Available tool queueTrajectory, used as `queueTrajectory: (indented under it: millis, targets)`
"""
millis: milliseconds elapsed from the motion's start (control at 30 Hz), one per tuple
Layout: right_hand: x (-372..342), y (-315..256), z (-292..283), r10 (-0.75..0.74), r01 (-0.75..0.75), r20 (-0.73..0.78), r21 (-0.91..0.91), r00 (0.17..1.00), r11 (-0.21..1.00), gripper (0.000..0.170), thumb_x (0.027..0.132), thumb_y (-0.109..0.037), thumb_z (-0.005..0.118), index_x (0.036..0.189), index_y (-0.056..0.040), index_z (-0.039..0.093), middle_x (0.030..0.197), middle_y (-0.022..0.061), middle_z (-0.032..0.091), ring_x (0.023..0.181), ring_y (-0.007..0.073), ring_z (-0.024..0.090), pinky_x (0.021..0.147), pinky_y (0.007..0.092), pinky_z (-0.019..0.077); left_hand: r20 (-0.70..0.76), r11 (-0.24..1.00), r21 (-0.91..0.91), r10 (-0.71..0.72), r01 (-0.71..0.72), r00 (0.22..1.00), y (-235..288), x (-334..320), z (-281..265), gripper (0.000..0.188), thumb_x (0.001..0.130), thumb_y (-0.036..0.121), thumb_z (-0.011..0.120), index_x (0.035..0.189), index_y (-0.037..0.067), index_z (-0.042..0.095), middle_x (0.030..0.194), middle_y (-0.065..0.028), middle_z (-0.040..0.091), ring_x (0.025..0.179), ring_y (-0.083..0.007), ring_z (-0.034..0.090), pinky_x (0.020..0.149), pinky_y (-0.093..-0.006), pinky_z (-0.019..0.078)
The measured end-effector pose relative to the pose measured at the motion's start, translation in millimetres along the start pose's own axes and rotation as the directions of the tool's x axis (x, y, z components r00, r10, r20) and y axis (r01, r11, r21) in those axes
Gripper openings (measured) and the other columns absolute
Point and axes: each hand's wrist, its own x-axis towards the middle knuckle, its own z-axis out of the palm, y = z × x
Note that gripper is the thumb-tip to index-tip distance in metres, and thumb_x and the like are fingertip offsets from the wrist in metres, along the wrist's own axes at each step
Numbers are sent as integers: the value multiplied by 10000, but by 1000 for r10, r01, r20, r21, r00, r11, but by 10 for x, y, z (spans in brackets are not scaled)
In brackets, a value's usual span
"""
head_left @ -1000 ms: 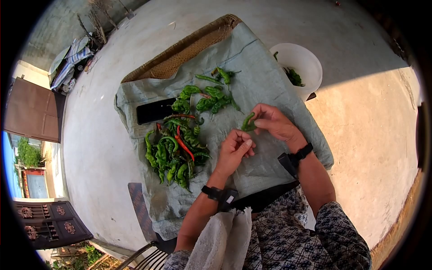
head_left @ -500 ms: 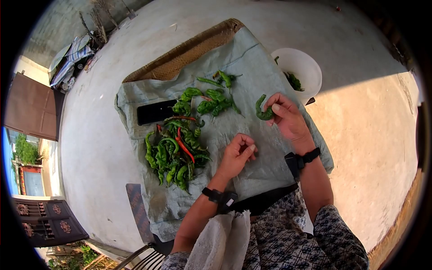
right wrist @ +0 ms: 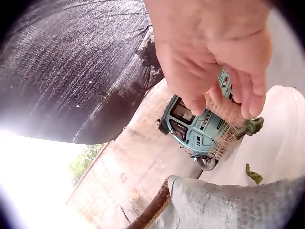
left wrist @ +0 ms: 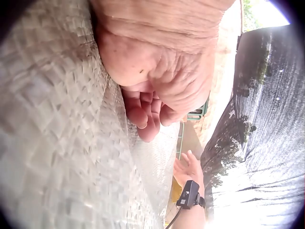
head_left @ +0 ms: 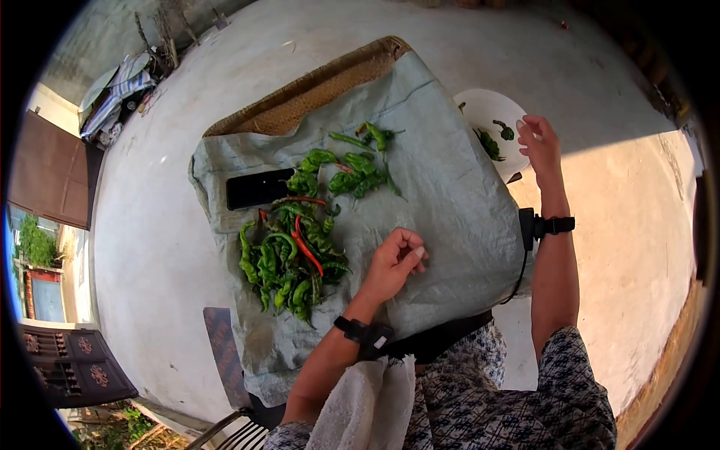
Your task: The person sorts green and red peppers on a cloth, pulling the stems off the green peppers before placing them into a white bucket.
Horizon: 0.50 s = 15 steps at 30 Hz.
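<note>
My right hand point(head_left: 541, 146) reaches over the rim of the white bucket point(head_left: 480, 105) with its fingers loosely bent and nothing between them. Just off those fingertips, a green chili pepper point(right wrist: 250, 127) shows against the bucket, apart from the hand. More green peppers point(head_left: 489, 144) lie inside the bucket. Loosely curled and holding nothing, my left hand point(head_left: 394, 259) rests on the grey-green woven sheet point(head_left: 442, 225). To its left is a large pile of green peppers point(head_left: 281, 259) with a few red ones point(head_left: 306, 246). A smaller group of green peppers point(head_left: 360, 176) lies farther back.
A black phone point(head_left: 255, 189) lies on the sheet beside the peppers. Beneath the sheet, a woven basket's brown rim point(head_left: 300, 94) shows at the back. A light blue vehicle point(right wrist: 193, 126) stands beyond the bucket in the right wrist view.
My right hand has carried a curled green pepper from beside the left hand to the bucket at the right and let go of it. The left hand stays on the sheet.
</note>
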Motion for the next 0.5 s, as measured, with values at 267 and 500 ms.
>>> queueTrajectory:
  millis: [267, 500]
  targets:
    - [-300, -456, 785, -305, 335, 369, -17, 878, 942, 215, 957, -158, 743, 1081, 3, 673, 978, 145, 755, 887, 250, 740, 826, 379, 587, 4, 999, 31, -14, 14, 1000, -24, 19, -14, 112, 1076, 98, 621, 1163, 76, 553, 1031, -54, 704, 807, -113, 668, 723, -256, 524]
    - [-519, -552, 1888, -397, 604, 631, -146, 667, 783, 318, 980, -247, 739, 1206, -43, 648, 1311, 175, 681, 1261, 298, 621, 1087, 471, 467, 13, 1000, 15, 15, -15, 1000, -42, 23, -21, 98, 1080, 85, 610, 1157, 81, 550, 1016, -46, 690, 801, -106, 663, 717, -259, 535]
